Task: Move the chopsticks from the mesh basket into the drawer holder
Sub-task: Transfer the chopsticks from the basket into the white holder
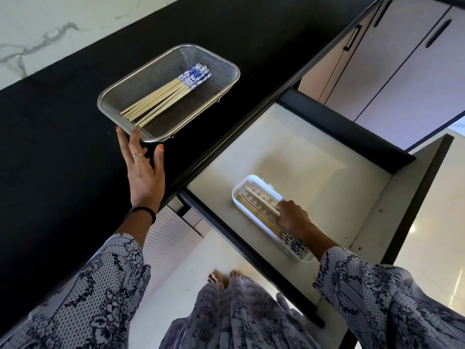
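A steel mesh basket [156,64] stands on the black counter [63,147] with several bamboo chopsticks [163,96], blue-and-white at their thick ends, lying diagonally in it. My left hand [143,172] is stretched flat and its fingertips touch the basket's near corner rim. Below the counter the drawer [289,147] is pulled out. A white slotted holder [245,183] lies in it with a few chopsticks [254,210] along its near side. My right hand [293,217] is down in the holder, fingers curled onto those chopsticks; the fingertips are hidden.
The drawer's black side wall [347,129] and front rail [241,235] frame the holder. Pale cabinet doors [402,71] with dark handles stand at the upper right. A marble wall [50,26] runs behind the counter. My bare feet [224,275] are on the light floor.
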